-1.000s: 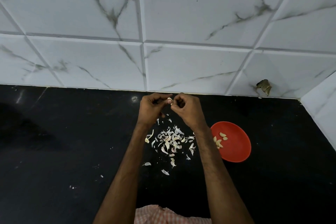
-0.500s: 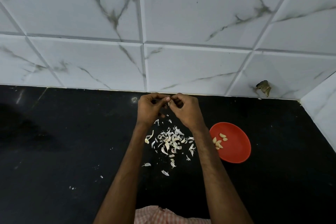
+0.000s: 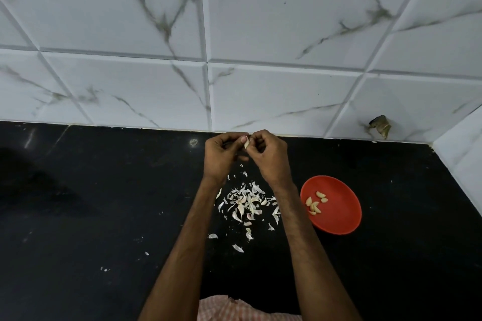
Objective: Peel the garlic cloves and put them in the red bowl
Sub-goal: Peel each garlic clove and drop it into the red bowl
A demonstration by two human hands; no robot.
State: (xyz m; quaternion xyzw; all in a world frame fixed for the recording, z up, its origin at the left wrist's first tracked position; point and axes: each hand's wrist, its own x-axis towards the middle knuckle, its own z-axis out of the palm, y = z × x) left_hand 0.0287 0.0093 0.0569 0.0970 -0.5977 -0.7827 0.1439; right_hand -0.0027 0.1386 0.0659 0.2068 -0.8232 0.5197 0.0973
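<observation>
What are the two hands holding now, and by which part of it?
One garlic clove, pinched between the fingertips of the left hand and the right hand, one on each side. Only a pale sliver shows.

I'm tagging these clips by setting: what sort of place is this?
Most likely a home kitchen: a black stone counter backed by marble-look wall tiles, with garlic peels heaped beside a red bowl holding peeled cloves.
</observation>
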